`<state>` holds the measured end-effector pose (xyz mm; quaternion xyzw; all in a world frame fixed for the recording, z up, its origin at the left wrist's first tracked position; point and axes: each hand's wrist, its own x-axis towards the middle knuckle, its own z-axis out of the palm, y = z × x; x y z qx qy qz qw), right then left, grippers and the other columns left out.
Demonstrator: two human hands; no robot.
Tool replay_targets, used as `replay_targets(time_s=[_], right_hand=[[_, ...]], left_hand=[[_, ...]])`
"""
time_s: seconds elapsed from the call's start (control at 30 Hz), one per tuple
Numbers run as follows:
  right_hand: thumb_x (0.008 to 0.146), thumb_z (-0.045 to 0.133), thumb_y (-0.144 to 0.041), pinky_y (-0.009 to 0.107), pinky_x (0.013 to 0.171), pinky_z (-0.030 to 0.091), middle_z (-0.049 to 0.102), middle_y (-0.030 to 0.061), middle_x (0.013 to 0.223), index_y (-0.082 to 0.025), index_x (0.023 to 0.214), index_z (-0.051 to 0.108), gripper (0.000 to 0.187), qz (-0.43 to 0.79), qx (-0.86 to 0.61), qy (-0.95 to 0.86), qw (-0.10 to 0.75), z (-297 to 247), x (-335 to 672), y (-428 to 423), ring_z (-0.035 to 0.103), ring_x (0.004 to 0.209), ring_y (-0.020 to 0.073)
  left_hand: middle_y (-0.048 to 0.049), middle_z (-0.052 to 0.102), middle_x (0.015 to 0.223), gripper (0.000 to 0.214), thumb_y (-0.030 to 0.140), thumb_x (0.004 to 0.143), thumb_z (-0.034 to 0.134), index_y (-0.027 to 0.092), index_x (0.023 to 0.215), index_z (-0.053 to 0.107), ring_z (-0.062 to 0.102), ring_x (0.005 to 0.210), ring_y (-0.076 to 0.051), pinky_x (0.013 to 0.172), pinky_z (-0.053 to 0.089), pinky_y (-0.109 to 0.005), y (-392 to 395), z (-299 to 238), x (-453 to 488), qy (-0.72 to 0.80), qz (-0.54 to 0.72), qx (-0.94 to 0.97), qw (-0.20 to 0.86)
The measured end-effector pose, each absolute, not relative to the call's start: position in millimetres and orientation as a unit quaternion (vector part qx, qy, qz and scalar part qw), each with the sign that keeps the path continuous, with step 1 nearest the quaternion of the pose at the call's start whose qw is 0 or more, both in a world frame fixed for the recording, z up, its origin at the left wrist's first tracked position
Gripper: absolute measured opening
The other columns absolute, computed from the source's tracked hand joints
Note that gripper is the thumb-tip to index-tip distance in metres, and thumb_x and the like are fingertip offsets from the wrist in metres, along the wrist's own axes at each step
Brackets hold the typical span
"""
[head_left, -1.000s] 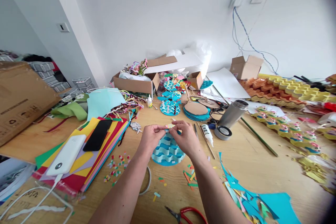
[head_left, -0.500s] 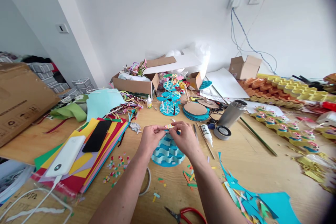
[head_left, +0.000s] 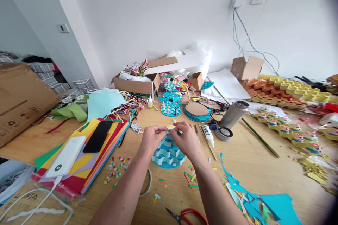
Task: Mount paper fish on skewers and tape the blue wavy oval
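My left hand (head_left: 151, 137) and my right hand (head_left: 187, 137) meet over the table, both pinching a small striped, colourful paper piece (head_left: 170, 127) between fingertips. Directly below them lies a round blue disc with layered wave strips (head_left: 167, 153) on the wooden table (head_left: 245, 161). A white glue bottle (head_left: 208, 134) lies just right of my right hand.
Left: stacked coloured foam sheets (head_left: 87, 154) with a black phone (head_left: 98, 136) and white power bank (head_left: 67, 155). Red scissors (head_left: 185, 215) near the front edge, teal scraps (head_left: 253, 202) at right. A steel flask (head_left: 233, 114), tape roll (head_left: 224, 133), cardboard boxes and finished wave discs (head_left: 171, 108) behind.
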<state>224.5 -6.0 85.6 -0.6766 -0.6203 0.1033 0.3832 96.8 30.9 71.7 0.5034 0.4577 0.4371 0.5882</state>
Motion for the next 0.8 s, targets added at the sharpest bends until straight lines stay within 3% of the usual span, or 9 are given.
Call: replay_targets(time_s=[0.47, 0.8], right_hand=[[0.082, 0.051, -0.025, 0.037, 0.089, 0.037, 0.067, 0.0082, 0.095, -0.02, 0.062, 0.059, 0.023, 0.077, -0.674, -0.618, 0.397, 84.8, 227.0, -7.0, 0.055, 0.097, 0.0237], [0.077, 0.062, -0.03, 0.038, 0.09, 0.037, 0.066, 0.0085, 0.096, -0.019, 0.063, 0.06, 0.018, 0.12, -0.659, -0.619, 0.41, 84.9, 227.6, -6.0, 0.055, 0.099, 0.0239]], left_hand=[[-0.0026, 0.07, 0.06, 0.021, 0.011, 0.059, 0.062, 0.012, 0.076, 0.074, 0.06, 0.051, -0.011, 0.047, 0.043, -0.018, 34.9, 71.5, 91.8, 0.473, 0.431, 0.501, 0.583], [-0.0039, 0.072, 0.065, 0.019, 0.011, 0.059, 0.063, 0.012, 0.075, 0.073, 0.061, 0.054, -0.011, 0.052, 0.045, -0.019, 34.9, 71.3, 91.5, 0.458, 0.429, 0.497, 0.6]])
